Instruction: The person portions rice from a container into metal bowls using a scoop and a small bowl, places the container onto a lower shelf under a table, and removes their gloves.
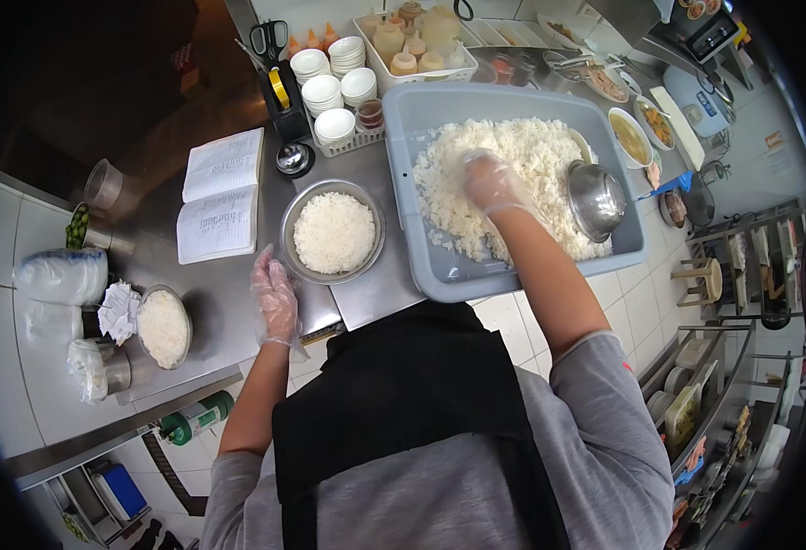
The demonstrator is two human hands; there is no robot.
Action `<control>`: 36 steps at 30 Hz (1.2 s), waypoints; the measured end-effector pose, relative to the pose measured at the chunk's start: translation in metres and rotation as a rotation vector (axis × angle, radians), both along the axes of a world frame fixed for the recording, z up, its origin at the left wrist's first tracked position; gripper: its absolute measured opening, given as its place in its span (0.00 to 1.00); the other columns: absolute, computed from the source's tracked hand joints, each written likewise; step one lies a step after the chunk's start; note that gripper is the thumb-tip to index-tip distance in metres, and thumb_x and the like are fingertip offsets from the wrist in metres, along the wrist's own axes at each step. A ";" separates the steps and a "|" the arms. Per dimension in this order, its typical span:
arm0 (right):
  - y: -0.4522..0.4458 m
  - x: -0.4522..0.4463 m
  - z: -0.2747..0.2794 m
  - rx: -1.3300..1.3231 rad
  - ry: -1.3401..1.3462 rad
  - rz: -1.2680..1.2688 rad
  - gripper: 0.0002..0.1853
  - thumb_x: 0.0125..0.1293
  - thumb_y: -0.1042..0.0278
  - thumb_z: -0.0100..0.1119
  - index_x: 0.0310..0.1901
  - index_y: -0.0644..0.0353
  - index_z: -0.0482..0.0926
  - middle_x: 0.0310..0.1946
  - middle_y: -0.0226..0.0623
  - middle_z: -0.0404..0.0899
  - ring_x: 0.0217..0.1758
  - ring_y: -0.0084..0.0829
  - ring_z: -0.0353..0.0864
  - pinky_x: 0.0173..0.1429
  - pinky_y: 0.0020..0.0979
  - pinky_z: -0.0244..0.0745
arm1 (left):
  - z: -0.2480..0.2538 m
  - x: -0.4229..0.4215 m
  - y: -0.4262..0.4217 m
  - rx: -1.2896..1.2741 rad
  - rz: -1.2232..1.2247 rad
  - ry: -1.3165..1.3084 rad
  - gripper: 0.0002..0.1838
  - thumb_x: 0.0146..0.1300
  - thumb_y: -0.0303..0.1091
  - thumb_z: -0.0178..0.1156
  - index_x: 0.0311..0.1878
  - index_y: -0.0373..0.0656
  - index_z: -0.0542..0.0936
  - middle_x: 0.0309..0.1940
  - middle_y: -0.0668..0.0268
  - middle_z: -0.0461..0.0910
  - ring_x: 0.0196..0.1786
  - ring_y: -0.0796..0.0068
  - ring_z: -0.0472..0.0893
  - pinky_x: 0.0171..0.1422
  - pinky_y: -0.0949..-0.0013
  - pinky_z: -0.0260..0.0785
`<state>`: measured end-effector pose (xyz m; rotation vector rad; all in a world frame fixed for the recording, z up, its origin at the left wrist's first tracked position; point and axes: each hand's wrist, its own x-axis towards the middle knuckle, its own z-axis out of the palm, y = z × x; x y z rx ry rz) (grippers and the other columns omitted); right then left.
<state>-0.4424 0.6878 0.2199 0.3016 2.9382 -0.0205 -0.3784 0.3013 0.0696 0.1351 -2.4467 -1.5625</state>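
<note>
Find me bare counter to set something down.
Bare steel counter lies on the near side of the notebook, between the left hand and the far-left rice bowl. A narrow bare strip separates the middle rice bowl from the tub. Crowded: the back, with stacked cups and bottle basket, and the far left, with plastic stacks.

The gloved right hand (495,181) reaches into white rice (444,170) in a grey-blue tub (419,247), where a metal bowl (597,203) also lies. The gloved left hand (276,298), fingers extended, is just beside a round rice-filled dish (380,229) on the worktop (363,307), near an open notebook (220,197).
</note>
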 end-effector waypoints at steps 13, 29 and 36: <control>0.249 0.139 0.066 0.002 0.602 -0.348 0.13 0.64 0.60 0.59 0.38 0.63 0.83 0.32 0.47 0.83 0.35 0.43 0.82 0.43 0.38 0.74 | 0.071 0.028 0.053 -0.393 -0.127 0.299 0.13 0.64 0.32 0.61 0.49 0.37 0.76 0.45 0.53 0.75 0.45 0.60 0.76 0.50 0.61 0.70; 0.341 0.129 -0.029 -0.150 0.441 -0.364 0.26 0.74 0.49 0.44 0.60 0.63 0.74 0.49 0.60 0.79 0.55 0.58 0.77 0.57 0.46 0.72 | 0.031 -0.001 0.066 0.072 0.253 -0.009 0.13 0.68 0.30 0.58 0.52 0.34 0.73 0.34 0.64 0.77 0.38 0.74 0.75 0.47 0.70 0.69; 0.362 0.154 -0.041 -0.206 0.407 -0.205 0.28 0.74 0.52 0.49 0.61 0.73 0.70 0.55 0.65 0.74 0.60 0.59 0.73 0.63 0.44 0.68 | 0.019 0.010 0.039 0.020 0.272 -0.073 0.05 0.66 0.31 0.56 0.40 0.40 0.73 0.27 0.69 0.71 0.31 0.82 0.70 0.34 0.73 0.67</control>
